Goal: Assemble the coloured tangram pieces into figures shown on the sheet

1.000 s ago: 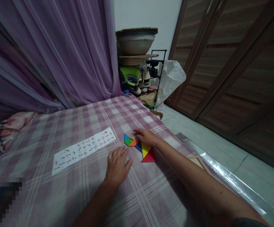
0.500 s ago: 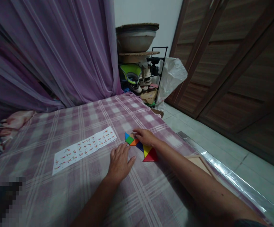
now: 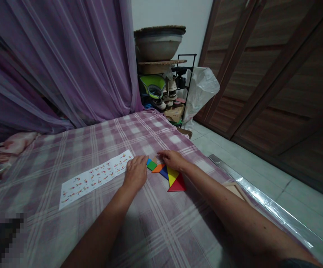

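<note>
On a bed covered with a purple checked sheet point(image 3: 74, 149), the person's 2 hands meet at a small cluster of coloured flat puzzle pieces point(image 3: 165, 172). The left hand point(image 3: 136, 173) lies palm down, fingers loosely spread and gripping nothing, its fingertips touching the green piece point(image 3: 152, 165) at the cluster's left end. The right hand point(image 3: 173, 160) rests on the far side of the cluster, fingers curled over a piece; whether it pinches that piece cannot be told. The yellow piece point(image 3: 172, 175) and red piece point(image 3: 177, 185) lie nearest the person. A white pattern sheet point(image 3: 94, 178) lies just left of the left hand.
</note>
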### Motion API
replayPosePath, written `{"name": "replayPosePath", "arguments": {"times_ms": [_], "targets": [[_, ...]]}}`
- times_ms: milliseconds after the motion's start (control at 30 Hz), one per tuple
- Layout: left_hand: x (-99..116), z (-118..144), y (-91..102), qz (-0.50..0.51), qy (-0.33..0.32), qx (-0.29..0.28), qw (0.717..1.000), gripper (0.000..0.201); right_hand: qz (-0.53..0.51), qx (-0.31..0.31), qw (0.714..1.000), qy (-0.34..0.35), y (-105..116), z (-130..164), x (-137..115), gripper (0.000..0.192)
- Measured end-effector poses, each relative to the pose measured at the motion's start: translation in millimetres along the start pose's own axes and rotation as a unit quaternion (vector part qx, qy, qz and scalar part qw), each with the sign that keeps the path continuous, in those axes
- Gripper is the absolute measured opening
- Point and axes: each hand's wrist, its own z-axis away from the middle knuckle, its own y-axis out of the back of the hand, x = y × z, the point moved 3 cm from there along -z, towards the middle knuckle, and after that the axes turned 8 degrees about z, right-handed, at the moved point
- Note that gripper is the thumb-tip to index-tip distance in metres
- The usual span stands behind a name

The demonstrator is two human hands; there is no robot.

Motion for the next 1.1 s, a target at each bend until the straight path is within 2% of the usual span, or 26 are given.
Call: {"name": "replayPosePath", "arguments": {"times_ms": [133,433,667,900,1100], "targets": [[-2.1,-18.8,-1.3,-0.035,-0.015,-0.022,0.999,0.042,0.045,-0.011,0.998,0.047,4.8,-8.2,-10.0,0.043],[-6.2,-21.1,-4.5,-0.059,-0.025,-0.057,0.996,0.042,0.107,-0.041,0.988,0.099,5.4,-17.1,-15.3,0.041],[-5.1,-20.0,1.0,-0.047,-0.021,-0.086,0.995,0.037,0.112,-0.033,0.988,0.104,4.4,-15.1,-14.2,0.032],[-7.6,-20.5,4.5,-0.028,-0.014,-0.14,0.99,0.043,0.109,-0.035,0.988,0.105,1.8,-14.2,-12.8,0.035],[-4.9,-17.8,6.5,-0.022,0.009,-0.165,0.986,0.038,0.102,-0.04,0.986,0.125,-5.9,-16.0,-8.6,0.038]]}}
